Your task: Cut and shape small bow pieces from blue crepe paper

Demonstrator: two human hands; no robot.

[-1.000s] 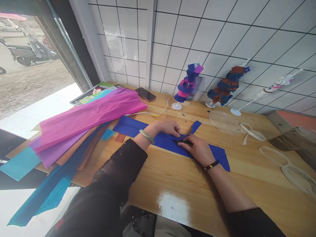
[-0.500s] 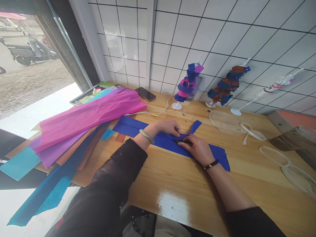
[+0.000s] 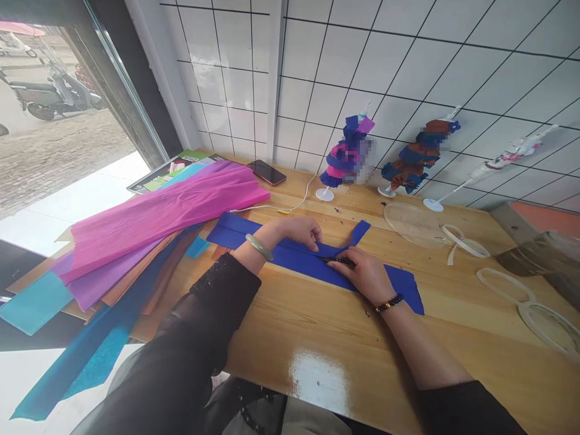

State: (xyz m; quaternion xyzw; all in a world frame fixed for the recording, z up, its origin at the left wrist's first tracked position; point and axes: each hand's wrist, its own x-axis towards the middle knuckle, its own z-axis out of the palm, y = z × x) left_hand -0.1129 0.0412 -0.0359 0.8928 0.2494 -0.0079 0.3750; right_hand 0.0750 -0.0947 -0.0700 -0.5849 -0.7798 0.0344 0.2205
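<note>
A long strip of dark blue crepe paper (image 3: 308,272) lies across the wooden table, with a narrow band cut partway along it and curling up near its middle. My right hand (image 3: 362,272) is closed on black-handled scissors (image 3: 345,261), whose blades point left into the paper at the cut. To the left of the blades, my left hand (image 3: 302,231) rests on the blue paper with curled fingers, thumb and forefinger close together at the cut line. Whether it pinches the paper edge is too small to tell.
Pink crepe paper (image 3: 167,211) and other coloured sheets are piled at the left. A phone (image 3: 267,172) and white cable lie behind. Decorated stands (image 3: 347,151) line the wall. Clear plastic discs (image 3: 414,225) and white rings (image 3: 464,243) lie at the right.
My left hand has slid slightly left along the blue paper, its forearm shifting with it. My right hand and the scissors have barely moved.
</note>
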